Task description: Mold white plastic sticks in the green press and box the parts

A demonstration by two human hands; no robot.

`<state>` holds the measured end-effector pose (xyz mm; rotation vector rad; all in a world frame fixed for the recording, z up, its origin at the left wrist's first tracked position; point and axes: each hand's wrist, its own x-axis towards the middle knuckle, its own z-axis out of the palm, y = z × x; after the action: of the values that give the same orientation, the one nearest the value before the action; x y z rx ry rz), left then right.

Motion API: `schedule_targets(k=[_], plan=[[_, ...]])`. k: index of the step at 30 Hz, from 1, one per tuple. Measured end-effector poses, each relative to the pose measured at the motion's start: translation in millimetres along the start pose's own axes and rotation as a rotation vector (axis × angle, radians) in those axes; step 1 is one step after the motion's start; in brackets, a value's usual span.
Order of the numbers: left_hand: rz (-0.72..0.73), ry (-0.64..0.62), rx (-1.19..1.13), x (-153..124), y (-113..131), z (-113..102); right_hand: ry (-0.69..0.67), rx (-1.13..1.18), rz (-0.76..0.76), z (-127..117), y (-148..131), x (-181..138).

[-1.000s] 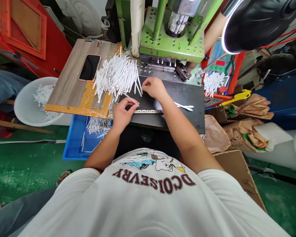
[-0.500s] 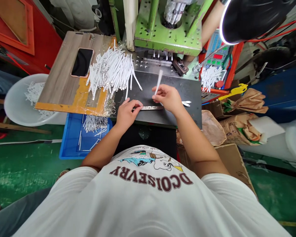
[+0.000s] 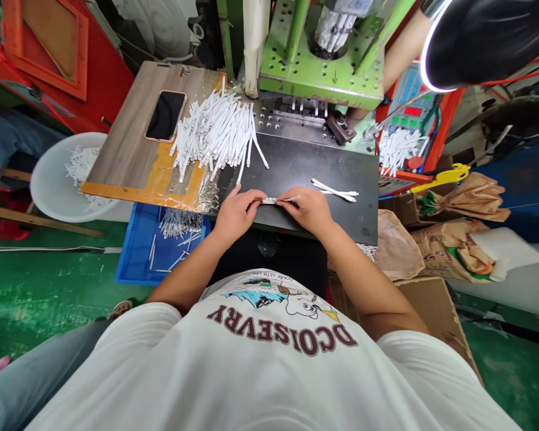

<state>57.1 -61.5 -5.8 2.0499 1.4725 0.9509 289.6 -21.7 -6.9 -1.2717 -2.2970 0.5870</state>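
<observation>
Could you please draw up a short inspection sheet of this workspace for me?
Surface: black work plate, lightly scuffed, beside a wooden board.
Job's things: pile of white strips on the board; loose white strips on the plate.
Clutter: phone on the board.
Hands: left hand and right hand pinch a small silvery strip between their fingers.
Cables: red wires at upper right.
Surroundings: green press, blue crate, white tub, paper sacks.
</observation>
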Motion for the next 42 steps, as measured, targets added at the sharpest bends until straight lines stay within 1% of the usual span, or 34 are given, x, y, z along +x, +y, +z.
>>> schedule_targets(k=[2, 4, 5, 7, 8, 9, 10, 11, 13, 15, 17, 18, 20, 23, 26, 28, 30, 32, 34, 38, 40, 42], plan=[[-0.046, 0.046, -0.015, 3.4, -6.3, -9.8, -0.018, -0.025, -0.001, -2.5, -1.1, -1.6], [-0.112, 0.117, 0.021, 10.7, -17.2, -16.8, -0.046, -0.011, -0.013, -10.1, -0.6, -0.3], [-0.143, 0.141, 0.045, 15.8, -23.6, -18.4, -0.089, 0.022, -0.033, -16.0, 0.4, 2.6], [-0.193, 0.151, 0.078, 27.8, -36.5, -17.6, -0.224, 0.127, -0.078, -29.8, 2.9, 15.0], [-0.208, 0.141, 0.085, 34.1, -42.1, -15.9, -0.276, 0.178, -0.079, -35.7, 4.0, 25.1], [-0.217, 0.128, 0.086, 39.9, -46.9, -14.0, -0.295, 0.212, -0.054, -39.5, 4.6, 37.8], [-0.224, 0.116, 0.087, 45.1, -50.6, -12.4, -0.276, 0.222, -0.004, -40.2, 4.7, 52.8], [-0.230, 0.108, 0.092, 49.3, -53.3, -11.7, -0.227, 0.210, 0.064, -37.7, 4.3, 69.3], [-0.245, 0.098, 0.120, 54.0, -55.2, -13.7, -0.118, 0.151, 0.204, -24.2, 3.0, 103.3], [-0.257, 0.093, 0.137, 53.4, -52.9, -20.0, -0.066, 0.090, 0.302, -5.8, 3.1, 131.3], [-0.246, 0.090, 0.080, 48.0, -46.4, -27.1, -0.055, 0.037, 0.372, 8.1, 6.5, 146.9], [-0.233, 0.089, 0.018, 44.1, -41.8, -29.7, -0.056, 0.011, 0.403, 11.5, 9.9, 149.2], [-0.199, 0.083, -0.130, 35.3, -30.9, -31.1, -0.054, -0.044, 0.457, 10.7, 19.0, 143.7], [-0.138, 0.053, -0.263, 22.9, -16.3, -24.8, -0.014, -0.100, 0.473, -4.5, 32.8, 118.3], [-0.094, 0.034, -0.242, 14.1, -11.1, -16.0, -0.012, -0.073, 0.445, -24.8, 36.0, 84.9], [-0.082, 0.046, -0.208, 9.9, -12.4, -11.5, -0.014, -0.004, 0.431, -35.1, 30.1, 62.1], [-0.067, 0.058, -0.176, 6.1, -14.7, -8.0, 0.019, 0.089, 0.399, -40.0, 20.5, 40.5], [-0.054, 0.057, -0.137, 2.4, -15.8, -5.3, 0.054, 0.170, 0.341, -39.2, 11.2, 21.2], [-0.042, 0.049, -0.090, -1.2, -15.1, -4.3, 0.066, 0.188, 0.253, -34.6, 5.3, 5.6], [-0.023, 0.003, -0.064, -1.3, -12.5, -12.6, 0.038, 0.033, 0.070, -25.0, 5.6, -11.9], [-0.029, -0.037, -0.072, 8.4, -12.8, -20.6, -0.020, -0.040, 0.001, -22.7, 7.9, -14.5], [-0.019, -0.072, -0.036, 27.6, -15.1, -26.8, -0.079, -0.089, -0.061, -21.5, 8.8, -14.4]])
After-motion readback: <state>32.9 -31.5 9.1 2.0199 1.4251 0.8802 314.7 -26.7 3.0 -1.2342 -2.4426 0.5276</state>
